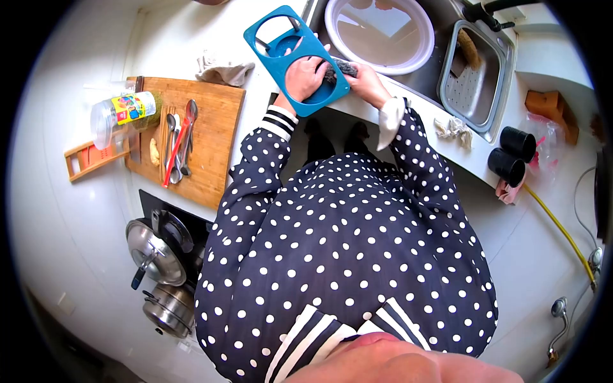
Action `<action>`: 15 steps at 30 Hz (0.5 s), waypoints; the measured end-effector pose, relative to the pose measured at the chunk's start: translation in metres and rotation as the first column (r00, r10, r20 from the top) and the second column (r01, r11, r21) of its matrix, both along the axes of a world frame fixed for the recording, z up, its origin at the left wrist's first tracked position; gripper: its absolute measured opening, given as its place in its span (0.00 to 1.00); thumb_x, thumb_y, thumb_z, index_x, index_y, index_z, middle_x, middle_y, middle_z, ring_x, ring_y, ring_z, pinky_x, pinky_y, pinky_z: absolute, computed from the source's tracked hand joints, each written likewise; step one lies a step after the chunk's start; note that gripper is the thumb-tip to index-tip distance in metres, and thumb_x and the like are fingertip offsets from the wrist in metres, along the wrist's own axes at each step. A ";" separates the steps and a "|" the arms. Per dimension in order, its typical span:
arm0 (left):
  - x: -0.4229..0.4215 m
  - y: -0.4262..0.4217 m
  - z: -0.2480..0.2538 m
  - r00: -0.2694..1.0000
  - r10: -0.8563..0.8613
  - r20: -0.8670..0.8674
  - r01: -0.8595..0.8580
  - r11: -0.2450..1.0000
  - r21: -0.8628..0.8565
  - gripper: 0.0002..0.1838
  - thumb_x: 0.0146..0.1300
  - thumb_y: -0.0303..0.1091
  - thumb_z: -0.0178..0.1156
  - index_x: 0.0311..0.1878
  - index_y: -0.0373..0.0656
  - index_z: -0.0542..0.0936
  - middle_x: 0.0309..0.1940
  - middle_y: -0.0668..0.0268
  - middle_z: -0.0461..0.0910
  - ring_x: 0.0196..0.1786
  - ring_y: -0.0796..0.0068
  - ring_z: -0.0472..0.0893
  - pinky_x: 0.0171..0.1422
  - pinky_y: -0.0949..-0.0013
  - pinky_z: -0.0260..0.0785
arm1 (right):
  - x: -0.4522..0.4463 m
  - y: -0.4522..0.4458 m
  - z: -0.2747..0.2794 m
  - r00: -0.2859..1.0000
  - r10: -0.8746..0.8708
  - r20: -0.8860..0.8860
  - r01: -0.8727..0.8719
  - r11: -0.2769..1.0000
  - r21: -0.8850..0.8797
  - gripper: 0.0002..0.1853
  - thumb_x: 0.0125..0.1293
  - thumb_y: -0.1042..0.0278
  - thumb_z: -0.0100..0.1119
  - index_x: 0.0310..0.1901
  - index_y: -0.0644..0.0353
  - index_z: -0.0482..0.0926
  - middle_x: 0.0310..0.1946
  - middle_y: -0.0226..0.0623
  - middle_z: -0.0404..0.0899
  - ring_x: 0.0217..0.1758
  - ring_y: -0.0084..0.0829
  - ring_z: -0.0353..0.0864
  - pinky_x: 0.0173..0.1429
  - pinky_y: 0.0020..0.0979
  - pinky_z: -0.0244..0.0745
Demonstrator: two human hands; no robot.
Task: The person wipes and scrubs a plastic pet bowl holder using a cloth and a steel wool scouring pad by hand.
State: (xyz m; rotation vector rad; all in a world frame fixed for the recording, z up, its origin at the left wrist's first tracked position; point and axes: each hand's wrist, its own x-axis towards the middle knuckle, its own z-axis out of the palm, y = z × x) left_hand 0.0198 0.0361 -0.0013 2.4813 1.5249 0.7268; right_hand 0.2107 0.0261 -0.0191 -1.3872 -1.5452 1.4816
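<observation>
My left hand (304,78) is closed on a blue plastic rack (278,69) with two large round openings, held tilted over the counter edge. The hand shows through the rack's lower opening, and part of the grip is hidden by the frame. My right hand (368,85) is closed on a dark grey, fuzzy scrubber (345,67), which lies against the rack's right side and reaches into the lower opening. Just beyond the hands, a white basin (429,48) of cloudy water stands in the sink.
At right, a metal drainer (447,96) holds a brown brush (469,50). A wooden cutting board (214,140) at left carries spoons, chopsticks and a plastic jar (124,115). Pots (169,309) stand below it. Black cups (507,166) sit by the right counter end.
</observation>
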 end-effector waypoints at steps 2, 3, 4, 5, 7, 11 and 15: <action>0.002 0.000 -0.003 0.999 0.037 -0.020 -0.037 0.999 0.009 0.18 0.63 0.35 0.54 0.57 0.53 0.80 0.63 0.56 0.71 0.61 0.54 0.73 0.68 0.57 0.61 | 0.004 -0.006 0.006 0.988 0.088 0.131 -0.093 0.995 0.036 0.14 0.56 0.64 0.66 0.40 0.65 0.83 0.34 0.49 0.82 0.35 0.41 0.81 0.46 0.35 0.74; 0.003 0.001 -0.004 0.998 0.049 -0.033 -0.048 0.999 0.014 0.18 0.64 0.35 0.53 0.56 0.53 0.80 0.62 0.56 0.72 0.62 0.54 0.72 0.68 0.56 0.59 | 0.006 -0.012 0.012 0.983 0.070 0.167 -0.084 0.994 0.075 0.14 0.56 0.64 0.66 0.39 0.65 0.83 0.35 0.49 0.82 0.36 0.43 0.81 0.46 0.36 0.74; 0.004 0.001 -0.007 0.998 0.060 0.007 -0.060 0.998 -0.032 0.17 0.66 0.36 0.52 0.56 0.53 0.80 0.63 0.57 0.72 0.66 0.52 0.67 0.70 0.53 0.55 | 0.009 -0.016 0.017 0.977 0.054 0.207 -0.078 0.991 0.111 0.14 0.55 0.64 0.66 0.39 0.64 0.83 0.35 0.49 0.82 0.38 0.45 0.81 0.47 0.37 0.74; 0.004 0.002 -0.008 0.997 0.059 -0.043 -0.060 0.998 -0.025 0.16 0.67 0.38 0.52 0.56 0.53 0.80 0.64 0.58 0.70 0.68 0.54 0.65 0.70 0.52 0.54 | 0.013 -0.018 0.018 0.968 0.039 0.249 -0.078 0.985 0.151 0.14 0.55 0.63 0.66 0.39 0.64 0.83 0.35 0.49 0.82 0.39 0.46 0.81 0.48 0.38 0.74; 0.005 0.003 -0.006 0.988 0.046 -0.149 -0.049 0.999 -0.018 0.16 0.68 0.38 0.51 0.57 0.53 0.79 0.66 0.58 0.67 0.69 0.54 0.63 0.71 0.52 0.53 | 0.002 -0.011 0.009 0.919 0.010 0.394 -0.131 0.950 0.282 0.14 0.52 0.63 0.67 0.38 0.61 0.83 0.34 0.46 0.80 0.41 0.47 0.79 0.49 0.41 0.73; 0.003 0.004 -0.011 0.997 0.022 -0.080 -0.025 0.999 -0.035 0.16 0.69 0.38 0.51 0.58 0.54 0.78 0.67 0.58 0.66 0.70 0.53 0.62 0.70 0.51 0.53 | -0.005 -0.009 0.014 0.931 0.069 0.359 -0.193 0.927 0.322 0.10 0.52 0.67 0.66 0.37 0.56 0.84 0.34 0.41 0.79 0.41 0.44 0.79 0.47 0.40 0.74; 0.008 0.006 -0.010 0.995 0.024 -0.096 -0.024 1.000 -0.007 0.15 0.69 0.38 0.51 0.56 0.53 0.78 0.67 0.57 0.65 0.69 0.52 0.62 0.70 0.51 0.54 | 0.008 -0.006 0.018 0.928 0.109 0.357 -0.217 0.936 0.278 0.11 0.50 0.72 0.65 0.37 0.56 0.84 0.34 0.39 0.79 0.41 0.43 0.79 0.48 0.40 0.74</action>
